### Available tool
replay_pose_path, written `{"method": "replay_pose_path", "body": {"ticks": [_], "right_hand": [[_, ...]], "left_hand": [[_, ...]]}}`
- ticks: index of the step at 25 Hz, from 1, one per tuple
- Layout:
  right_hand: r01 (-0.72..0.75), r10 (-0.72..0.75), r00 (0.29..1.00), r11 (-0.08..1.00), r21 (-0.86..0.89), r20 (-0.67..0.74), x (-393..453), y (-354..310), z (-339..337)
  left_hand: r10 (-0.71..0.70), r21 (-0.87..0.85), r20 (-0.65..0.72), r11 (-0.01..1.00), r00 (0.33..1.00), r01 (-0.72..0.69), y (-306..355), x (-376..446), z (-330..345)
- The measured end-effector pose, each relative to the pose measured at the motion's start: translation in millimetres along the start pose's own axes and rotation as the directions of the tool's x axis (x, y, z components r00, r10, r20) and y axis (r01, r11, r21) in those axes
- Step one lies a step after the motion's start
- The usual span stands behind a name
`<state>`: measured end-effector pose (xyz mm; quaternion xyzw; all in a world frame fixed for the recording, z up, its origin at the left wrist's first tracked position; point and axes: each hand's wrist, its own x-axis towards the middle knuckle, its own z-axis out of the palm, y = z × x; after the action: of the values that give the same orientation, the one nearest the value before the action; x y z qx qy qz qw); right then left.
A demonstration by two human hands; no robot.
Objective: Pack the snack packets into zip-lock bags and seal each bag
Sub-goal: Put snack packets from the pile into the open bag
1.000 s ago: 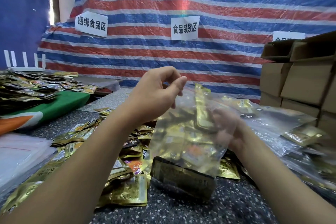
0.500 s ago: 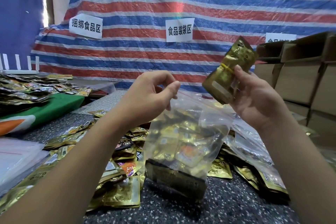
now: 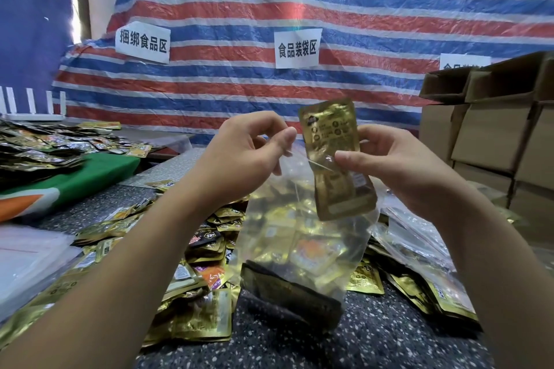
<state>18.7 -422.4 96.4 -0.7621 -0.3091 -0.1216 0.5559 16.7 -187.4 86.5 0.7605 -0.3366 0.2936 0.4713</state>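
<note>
A clear zip-lock bag (image 3: 302,237) stands on the speckled table, holding several gold snack packets. My left hand (image 3: 242,159) pinches the bag's left rim and holds the mouth up. In my right hand (image 3: 401,168) a gold snack packet (image 3: 335,159) is gripped between thumb and fingers, upright, its lower half inside the bag's mouth. Loose gold packets (image 3: 198,272) lie heaped on the table to the left of the bag and under it.
More packets (image 3: 419,287) and clear bags (image 3: 419,237) lie at the right. Cardboard boxes (image 3: 494,135) are stacked at far right. A green cloth (image 3: 90,171) with another packet pile (image 3: 39,144) is at left, flat plastic bags (image 3: 27,255) near left. A striped tarp hangs behind.
My right hand came out of the bag, lifted a gold packet up to the right, then brought it down to the bag's mouth. My left hand has kept its hold on the rim.
</note>
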Motion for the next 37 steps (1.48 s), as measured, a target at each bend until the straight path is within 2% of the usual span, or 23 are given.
{"method": "replay_pose_path", "body": {"ticks": [5, 9, 13, 16, 18, 20, 22, 24, 29, 34, 37], "right_hand": [[-0.079, 0.088, 0.994, 0.989, -0.121, 0.069, -5, -7, -3], [-0.136, 0.172, 0.969, 0.971, -0.196, 0.179, -10, -13, -4], [-0.093, 0.195, 0.949, 0.924, -0.370, 0.248, -13, -20, 3], [-0.029, 0.198, 0.947, 0.837, -0.546, 0.252, -14, -24, 8], [0.021, 0.137, 0.971, 0.768, -0.640, 0.197, -15, -25, 11], [0.064, 0.011, 0.995, 0.721, -0.690, 0.104, -14, -26, 12], [0.130, -0.161, 0.987, 0.709, -0.693, 0.021, -14, -28, 14], [0.175, -0.268, 0.963, 0.686, -0.706, -0.022, -13, -30, 15], [0.216, -0.272, 0.961, 0.665, -0.715, 0.038, -15, -31, 17], [0.296, -0.412, 0.911, 0.628, -0.720, 0.016, -15, -37, 12], [0.304, -0.434, 0.901, 0.616, -0.727, 0.009, -16, -39, 11]], "left_hand": [[-0.008, 0.003, -0.013, 1.000, 1.000, 0.008, -1, 1, 0], [0.005, 0.025, -0.031, 1.000, 0.999, -0.005, -3, 1, 3], [0.033, 0.066, -0.036, 0.997, 0.999, -0.031, -3, 0, 9], [0.040, 0.072, -0.031, 0.997, 0.999, -0.038, -2, 0, 11], [0.066, 0.086, -0.047, 0.994, 0.997, -0.062, -2, 0, 12], [0.085, 0.073, -0.099, 0.994, 0.991, -0.078, -2, 1, 11], [0.089, 0.054, -0.172, 0.995, 0.981, -0.081, -3, 2, 10], [0.082, 0.042, -0.213, 0.996, 0.974, -0.075, -2, 2, 10], [0.041, -0.039, -0.235, 0.998, 0.971, -0.052, -1, 2, 11], [0.035, -0.140, -0.250, 0.988, 0.968, -0.072, 4, 5, 8], [0.003, -0.195, -0.227, 0.980, 0.974, -0.049, 3, 5, 10]]}}
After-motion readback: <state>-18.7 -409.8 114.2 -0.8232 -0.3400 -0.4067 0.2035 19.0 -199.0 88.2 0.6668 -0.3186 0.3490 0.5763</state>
